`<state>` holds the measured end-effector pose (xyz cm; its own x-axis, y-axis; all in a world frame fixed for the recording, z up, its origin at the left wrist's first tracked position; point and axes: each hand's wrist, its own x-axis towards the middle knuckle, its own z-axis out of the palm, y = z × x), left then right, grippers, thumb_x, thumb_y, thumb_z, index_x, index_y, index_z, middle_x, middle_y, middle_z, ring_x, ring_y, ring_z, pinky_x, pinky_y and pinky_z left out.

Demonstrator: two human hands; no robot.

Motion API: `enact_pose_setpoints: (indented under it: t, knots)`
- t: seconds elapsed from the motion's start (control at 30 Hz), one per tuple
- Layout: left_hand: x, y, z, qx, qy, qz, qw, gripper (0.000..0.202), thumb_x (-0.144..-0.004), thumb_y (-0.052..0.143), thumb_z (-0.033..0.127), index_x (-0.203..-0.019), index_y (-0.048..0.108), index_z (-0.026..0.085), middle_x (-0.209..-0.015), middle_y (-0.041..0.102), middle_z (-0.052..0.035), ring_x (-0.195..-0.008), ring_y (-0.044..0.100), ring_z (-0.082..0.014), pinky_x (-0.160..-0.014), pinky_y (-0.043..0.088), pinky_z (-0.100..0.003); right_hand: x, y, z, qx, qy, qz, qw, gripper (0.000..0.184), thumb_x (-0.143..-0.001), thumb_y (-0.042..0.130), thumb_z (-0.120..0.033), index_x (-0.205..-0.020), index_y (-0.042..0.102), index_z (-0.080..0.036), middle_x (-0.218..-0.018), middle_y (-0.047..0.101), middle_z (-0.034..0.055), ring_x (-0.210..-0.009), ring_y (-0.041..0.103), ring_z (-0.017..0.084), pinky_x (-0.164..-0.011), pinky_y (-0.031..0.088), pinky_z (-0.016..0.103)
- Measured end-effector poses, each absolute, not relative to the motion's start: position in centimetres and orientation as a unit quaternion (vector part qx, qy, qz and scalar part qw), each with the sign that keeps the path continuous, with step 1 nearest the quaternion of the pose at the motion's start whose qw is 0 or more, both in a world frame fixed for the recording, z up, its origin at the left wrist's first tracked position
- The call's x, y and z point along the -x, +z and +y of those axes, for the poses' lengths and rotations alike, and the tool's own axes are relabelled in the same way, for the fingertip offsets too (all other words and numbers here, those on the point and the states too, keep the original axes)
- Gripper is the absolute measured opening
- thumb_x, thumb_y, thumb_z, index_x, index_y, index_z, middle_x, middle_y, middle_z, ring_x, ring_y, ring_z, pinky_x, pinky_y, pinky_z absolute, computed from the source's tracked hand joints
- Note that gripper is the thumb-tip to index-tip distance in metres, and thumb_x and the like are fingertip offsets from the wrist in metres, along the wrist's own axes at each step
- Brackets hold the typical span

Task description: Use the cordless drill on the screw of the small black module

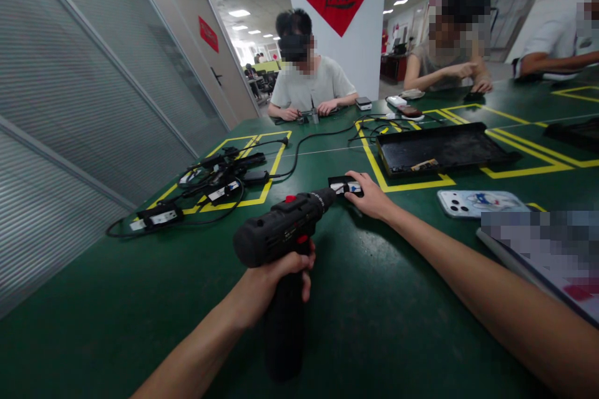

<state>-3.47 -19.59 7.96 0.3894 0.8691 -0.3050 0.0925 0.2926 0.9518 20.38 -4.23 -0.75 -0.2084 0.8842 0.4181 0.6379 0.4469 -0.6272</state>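
My left hand (281, 271) is wrapped round the grip of a black cordless drill (269, 237) with red accents. The drill points away from me, and its bit end meets a small black case (337, 181) with white parts inside. Whether the bit touches a screw is too small to tell. On the far side of the drill, my right hand (367, 196) grips that case at its right end against the green table (365, 305). Part of the case is hidden under my fingers.
Black cables and adapters with open white-filled cases (224, 190) lie on the left. A black tray (440, 146) stands right of centre; a phone (482, 204) lies nearer me. Several people sit across the table, including a person (313, 78) opposite. Yellow tape (416, 186) marks rectangles.
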Motion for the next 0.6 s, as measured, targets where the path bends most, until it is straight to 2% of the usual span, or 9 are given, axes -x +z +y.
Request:
enact_pose_setpoints:
  t: [0.6]
  knots:
    - [3.62,7.88,-19.64,-0.522,0.293,0.467,0.651,0.019,-0.083,0.051,0.026,-0.1,0.056,0.017,-0.082,0.056,-0.0008,-0.058,0.057,-0.0128,-0.058,0.043,-0.028,-20.29,-0.94,-4.15,0.5,0.165,-0.759,0.383,0.051,-0.08,0.057,-0.03,-0.129,0.042,-0.025,-0.117,0.048,0.0079,-0.108,0.053,0.023,-0.096,0.041,0.038]
